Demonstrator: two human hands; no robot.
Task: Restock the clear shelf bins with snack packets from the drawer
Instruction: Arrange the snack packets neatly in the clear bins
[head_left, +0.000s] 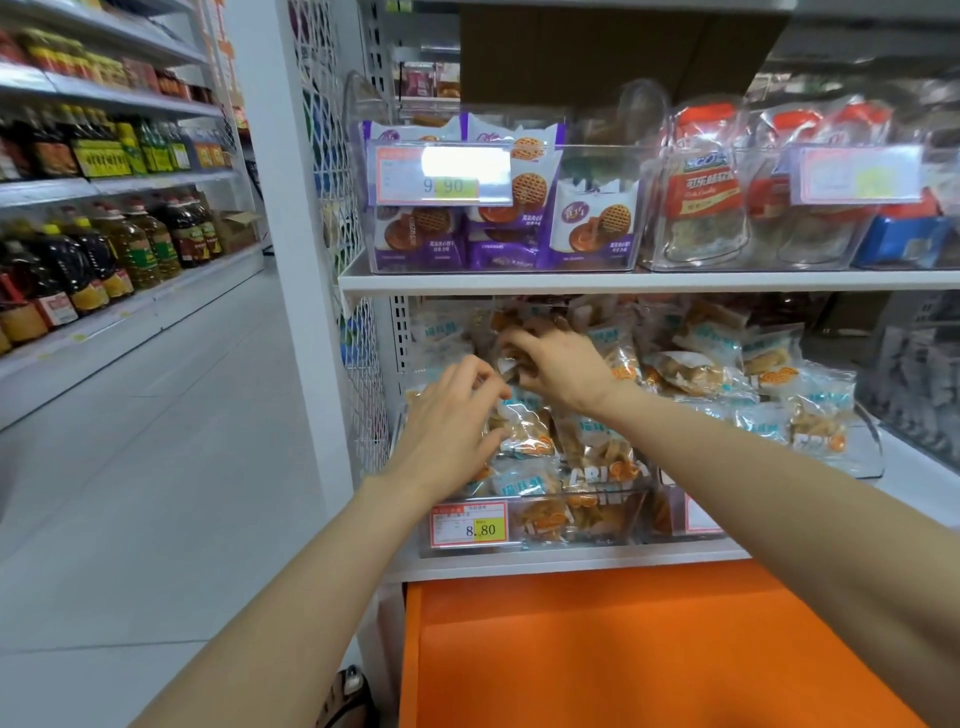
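Note:
A clear bin (587, 540) on the lower shelf is heaped with clear snack packets (597, 452) printed in teal and orange. Both my hands reach into its left part. My right hand (558, 366) curls its fingers round a packet (506, 361) high at the back of the heap. My left hand (449, 415) is just below and to the left, fingers bent onto the packets; its grip is partly hidden. An orange drawer (623, 649) stands out below the shelf, its inside out of sight.
A price tag reading 8.80 (470, 525) hangs on the bin front. The upper shelf (623, 280) carries a clear bin of purple biscuit packs (498, 228) and a bin of red-labelled packs (727, 208). Shelves of oil bottles (104, 254) line the aisle on the left.

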